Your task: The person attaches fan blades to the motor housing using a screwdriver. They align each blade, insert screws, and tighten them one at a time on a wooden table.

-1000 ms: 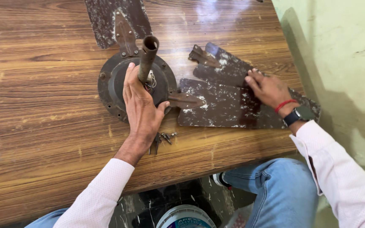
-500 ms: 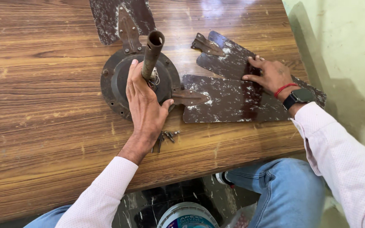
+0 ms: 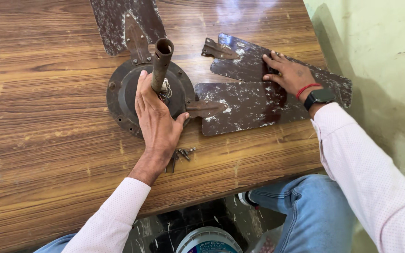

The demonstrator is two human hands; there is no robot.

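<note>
An old brown ceiling fan motor (image 3: 120, 100) lies on the wooden table (image 3: 38, 140), its rusty down rod (image 3: 160, 63) sticking up. My left hand (image 3: 155, 119) rests flat on the motor housing beside the rod. One dirty fan blade (image 3: 118, 21) is attached at the top. A second blade (image 3: 244, 107) lies to the right, its bracket touching the motor. My right hand (image 3: 289, 75) presses flat on a third loose blade (image 3: 254, 58), which overlaps the second one. The wrist carries a dark watch and a red thread.
Several loose screws (image 3: 181, 154) lie on the table just below my left hand. The table's right edge runs close to a pale green wall (image 3: 385, 70). Under the table stand a white bucket (image 3: 209, 241) and my blue-jeaned leg (image 3: 315, 215).
My right hand has slid up and left along the loose blades. The left hand stays on the motor; the view has shifted slightly.
</note>
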